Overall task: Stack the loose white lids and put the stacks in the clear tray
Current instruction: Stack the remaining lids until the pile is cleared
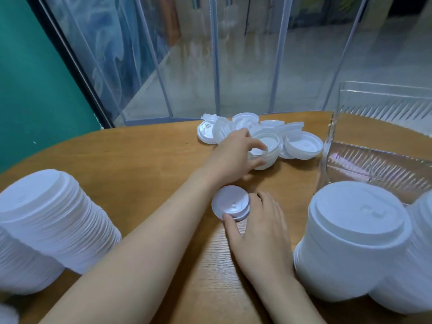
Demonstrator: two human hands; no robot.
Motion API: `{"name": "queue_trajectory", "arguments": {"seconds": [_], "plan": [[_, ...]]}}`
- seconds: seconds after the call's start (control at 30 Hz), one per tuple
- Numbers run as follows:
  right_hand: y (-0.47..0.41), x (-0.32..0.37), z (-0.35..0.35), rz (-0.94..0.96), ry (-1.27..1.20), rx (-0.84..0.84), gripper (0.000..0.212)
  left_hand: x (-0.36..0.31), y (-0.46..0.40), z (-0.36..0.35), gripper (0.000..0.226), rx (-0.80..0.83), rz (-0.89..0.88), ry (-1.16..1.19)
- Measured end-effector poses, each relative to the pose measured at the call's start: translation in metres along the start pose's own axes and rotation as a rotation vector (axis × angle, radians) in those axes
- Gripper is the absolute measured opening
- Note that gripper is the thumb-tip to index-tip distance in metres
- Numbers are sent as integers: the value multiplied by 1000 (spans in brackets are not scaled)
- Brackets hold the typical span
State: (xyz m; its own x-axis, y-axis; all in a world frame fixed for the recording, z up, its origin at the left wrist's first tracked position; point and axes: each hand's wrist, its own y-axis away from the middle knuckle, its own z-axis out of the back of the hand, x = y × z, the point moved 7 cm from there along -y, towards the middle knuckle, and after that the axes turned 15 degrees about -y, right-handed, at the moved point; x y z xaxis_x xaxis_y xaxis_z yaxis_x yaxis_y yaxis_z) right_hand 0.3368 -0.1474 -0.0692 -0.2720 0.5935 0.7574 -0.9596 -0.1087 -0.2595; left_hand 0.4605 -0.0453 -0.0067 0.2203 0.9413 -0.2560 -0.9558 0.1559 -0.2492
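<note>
Nearest to us, on the wooden surface (149, 160), tall stacks of white lids stand at both sides: one stack at the left (53, 218) and two at the right, the nearer-in one (350, 239) touching a second (416, 258) that is cut by the frame edge. Between them our right hand (259, 225) rests on the surface, its grip narrow, thumb and fingers pinching a short stack of lids (231, 203) that sits dome up on the wood. Farther out our left hand (236, 153) reaches across, its fingers curled round an upturned lid (266, 148) at the near edge of the loose pile (257, 134); whether that lid is lifted or touching the wood we cannot tell. The pile lies near the far edge of the surface, lids overlapping, some dome up and some hollow up. Just right of it stands the clear tray (383, 157), ribbed along its walls. Behind the surface hang clear plastic strip curtains (233, 54), with a green wall (30, 78) at the left.
</note>
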Motion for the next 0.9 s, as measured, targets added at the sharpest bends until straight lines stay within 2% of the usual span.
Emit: {"name": "queue_trajectory", "arguments": {"seconds": [0.1,0.23,0.47,0.57,0.73,0.9], "plan": [[-6,3,1,-11,-1,-23,52,-3,-3,4,11,-54,-29,-54],[-9,2,-4,-16,55,9,52,4,6,14,4,-110,31,69],[-9,2,-5,-22,50,-5,49,23,53,28,30,-108,144,182],[-11,4,-7,-25,66,-2,51,31,79,34,27,-179,194,213],[-15,0,-9,-26,55,31,59,40,120,42,12,-353,222,447],[-22,-1,-11,-27,17,31,58,60,131,29,26,-360,320,800]]}}
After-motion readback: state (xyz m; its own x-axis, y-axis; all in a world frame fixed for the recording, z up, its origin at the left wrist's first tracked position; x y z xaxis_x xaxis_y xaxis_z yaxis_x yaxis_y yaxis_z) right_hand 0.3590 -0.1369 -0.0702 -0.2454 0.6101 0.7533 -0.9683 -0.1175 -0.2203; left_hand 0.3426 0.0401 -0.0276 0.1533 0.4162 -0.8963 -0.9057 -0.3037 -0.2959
